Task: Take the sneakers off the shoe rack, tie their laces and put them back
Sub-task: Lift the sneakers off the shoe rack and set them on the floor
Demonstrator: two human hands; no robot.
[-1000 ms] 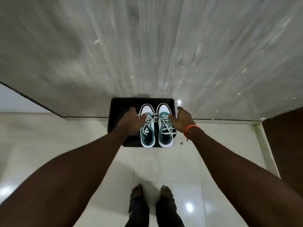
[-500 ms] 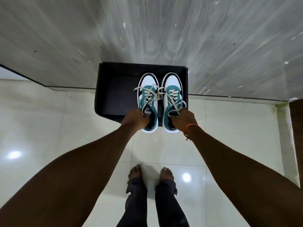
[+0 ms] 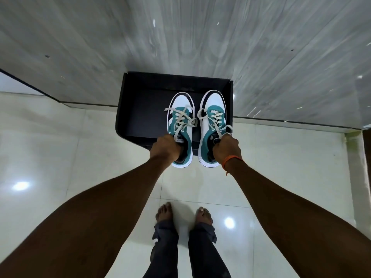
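Observation:
Two white, teal and black sneakers hang over the front of a black shoe rack (image 3: 140, 109), toes pointing away from me. My left hand (image 3: 165, 148) is closed on the collar of the left sneaker (image 3: 181, 109). My right hand (image 3: 226, 149), with an orange band at the wrist, grips the collar of the right sneaker (image 3: 213, 109). Both heels stick out past the rack's front edge. The off-white laces on each shoe lie loose and untied across the tongues.
The rack stands against a grey wood-grain wall (image 3: 180, 37). Glossy white floor tiles (image 3: 60, 157) spread in front of it. My bare feet (image 3: 183, 214) in dark trousers stand a short way back. A brown door edge (image 3: 367, 141) shows at the far right.
My hands slid from the sides of the shoes to their collars and closed on them. Both sneakers have come back toward me and up, their heels now past the rack's front edge.

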